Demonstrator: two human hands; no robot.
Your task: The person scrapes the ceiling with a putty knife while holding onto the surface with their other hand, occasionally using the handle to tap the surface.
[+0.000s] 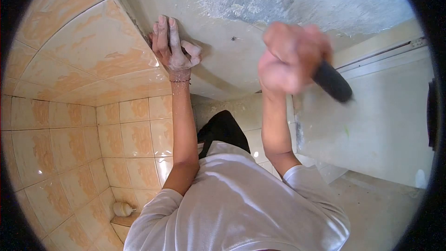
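My left hand (174,49), dusted with pale powder, rests against the plain wall (218,60) beside the edge of the tiles, its fingers apart and holding nothing. A dark thread circles that wrist. Blurred by motion, my right hand (295,58) is wrapped round a tool with a black handle (333,82), whose end sticks out to the lower right. The tool's other end is hidden or lost in the blur. Above my hands the wall shows a rough, scraped grey patch (297,0). A small dark mark (234,38) sits between my hands.
Orange and cream tiles (79,42) cover the wall on the left. A pale door or panel (371,121) with a metal strip stands at the right. Low at the left, a roundish cream object (122,209) rests on a corner shelf (121,220).
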